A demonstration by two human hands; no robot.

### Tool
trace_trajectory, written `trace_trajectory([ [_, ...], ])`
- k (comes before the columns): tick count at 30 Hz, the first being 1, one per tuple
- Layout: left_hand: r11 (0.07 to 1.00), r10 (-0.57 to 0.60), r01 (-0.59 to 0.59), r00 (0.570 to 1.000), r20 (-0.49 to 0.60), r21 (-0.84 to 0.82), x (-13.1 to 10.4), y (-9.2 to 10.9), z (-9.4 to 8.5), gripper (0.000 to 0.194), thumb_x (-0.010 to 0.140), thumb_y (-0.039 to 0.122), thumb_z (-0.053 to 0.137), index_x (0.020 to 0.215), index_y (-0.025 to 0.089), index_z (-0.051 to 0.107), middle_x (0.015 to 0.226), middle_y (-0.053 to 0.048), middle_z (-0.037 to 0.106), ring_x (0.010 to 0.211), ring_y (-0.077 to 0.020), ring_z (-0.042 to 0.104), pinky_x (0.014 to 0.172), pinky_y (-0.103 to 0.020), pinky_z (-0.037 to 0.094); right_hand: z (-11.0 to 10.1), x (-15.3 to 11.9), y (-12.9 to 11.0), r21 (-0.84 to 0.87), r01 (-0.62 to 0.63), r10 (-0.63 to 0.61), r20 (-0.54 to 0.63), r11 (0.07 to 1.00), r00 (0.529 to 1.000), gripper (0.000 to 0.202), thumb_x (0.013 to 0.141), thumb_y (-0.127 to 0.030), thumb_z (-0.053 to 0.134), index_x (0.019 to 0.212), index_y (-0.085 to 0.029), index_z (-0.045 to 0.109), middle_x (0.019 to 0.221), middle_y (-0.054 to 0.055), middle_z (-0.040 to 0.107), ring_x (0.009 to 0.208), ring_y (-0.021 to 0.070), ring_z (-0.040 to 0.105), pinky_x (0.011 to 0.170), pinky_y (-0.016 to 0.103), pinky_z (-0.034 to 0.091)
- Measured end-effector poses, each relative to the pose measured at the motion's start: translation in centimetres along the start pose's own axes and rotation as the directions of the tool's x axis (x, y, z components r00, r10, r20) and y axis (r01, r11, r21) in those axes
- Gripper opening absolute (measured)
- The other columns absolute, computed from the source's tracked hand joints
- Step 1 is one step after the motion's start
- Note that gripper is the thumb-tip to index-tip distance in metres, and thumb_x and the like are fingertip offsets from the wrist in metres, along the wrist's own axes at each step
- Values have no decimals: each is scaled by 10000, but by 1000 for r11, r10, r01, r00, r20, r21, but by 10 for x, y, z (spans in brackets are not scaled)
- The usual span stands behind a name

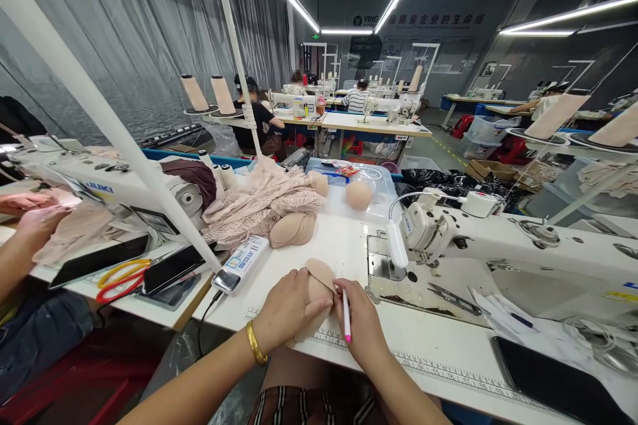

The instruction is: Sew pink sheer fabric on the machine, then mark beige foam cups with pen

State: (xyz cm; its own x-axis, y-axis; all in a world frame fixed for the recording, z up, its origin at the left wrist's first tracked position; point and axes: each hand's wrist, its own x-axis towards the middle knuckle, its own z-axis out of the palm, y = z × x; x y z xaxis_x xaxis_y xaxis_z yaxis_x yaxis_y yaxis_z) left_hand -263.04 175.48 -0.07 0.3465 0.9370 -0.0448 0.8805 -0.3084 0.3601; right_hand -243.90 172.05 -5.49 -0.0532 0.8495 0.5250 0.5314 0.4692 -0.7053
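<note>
A beige cup-shaped pad [315,289] lies on the white tabletop, with a flat beige oval piece [321,273] over its far part. My left hand [289,309] presses on the pad from the left, its fingers spread partly over it. On the right, my right hand [359,319] holds a white pen with a pink end [346,319], its fingertips at the right edge of the oval piece. Just beyond, a fanned stack of beige oval pieces [293,230] rests on the table.
A sewing machine [478,246] stands to the right, with thread snips [454,299] and a black phone [558,378] nearby. Beige lace fabric [264,199] and a plastic bin [381,192] lie beyond. A co-worker's hands [37,209] are at the far left.
</note>
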Motion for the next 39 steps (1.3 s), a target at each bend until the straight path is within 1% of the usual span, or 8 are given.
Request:
trace_trajectory([
  [6,964,-13,-7,997,-74,-265,3,-15,-3,723,1063,649,272,1498,112,484,1453,-227,606,1369,-361,558,1161,-528,414,-4,-12,-15,-109,155,-160,-46,982,986,371,991,-90,499,1281,-259,656,917,75,648,826,268,610,693,414,547],
  [12,970,-12,0,999,-50,-242,-10,-17,-4,764,1046,684,312,1506,102,495,1369,-220,635,1324,-365,565,1162,-536,410,9,-35,-38,-117,345,-346,11,931,938,449,985,-47,550,1378,-264,564,945,76,673,835,264,623,714,410,582],
  [16,989,11,-23,997,-80,-149,-20,-10,1,802,1021,686,400,1525,68,478,1309,-233,631,1254,-399,567,1103,-566,439,5,-39,-37,125,142,-147,35,982,989,326,1039,-110,499,1296,-303,550,1069,54,699,930,222,696,820,365,618],
  [20,991,-39,17,986,-163,-133,-37,-15,-2,852,972,654,555,1578,74,405,1355,-241,602,1257,-418,551,1099,-587,442,-5,-29,-24,120,-98,103,-42,988,994,160,1063,-279,532,1218,-282,572,1074,56,678,936,232,694,837,390,611],
  [25,967,-97,73,991,-88,-244,-71,-35,3,934,779,350,826,1591,220,384,1265,-144,628,1170,-368,611,1061,-555,501,-1,-9,-5,135,-297,286,95,945,954,484,1022,-469,590,1439,-245,487,1428,153,591,1295,331,612,1024,510,567],
  [29,917,-86,72,996,-18,-393,-75,-38,16,880,757,93,639,1568,338,399,1146,-56,619,944,-251,657,900,-448,594,5,-1,-5,192,-340,312,164,921,936,485,1020,-497,574,1436,-261,490,1457,133,592,1323,319,605,1062,501,549],
  [34,751,-113,81,994,-6,-656,-60,-33,16,770,805,144,588,1539,304,420,1202,-61,597,864,-179,678,823,-381,642,7,4,-4,183,-306,290,111,934,951,446,1013,-512,582,1377,-261,532,1411,127,609,1329,316,582,1108,514,511],
  [39,916,3,-57,991,-135,-398,-80,-43,14,1043,727,163,821,1610,435,337,1427,-88,552,1259,-341,581,1101,-576,520,5,9,2,161,-348,331,126,924,935,483,1020,-535,567,1413,-261,509,1483,135,568,1382,325,542,1137,543,484],
])
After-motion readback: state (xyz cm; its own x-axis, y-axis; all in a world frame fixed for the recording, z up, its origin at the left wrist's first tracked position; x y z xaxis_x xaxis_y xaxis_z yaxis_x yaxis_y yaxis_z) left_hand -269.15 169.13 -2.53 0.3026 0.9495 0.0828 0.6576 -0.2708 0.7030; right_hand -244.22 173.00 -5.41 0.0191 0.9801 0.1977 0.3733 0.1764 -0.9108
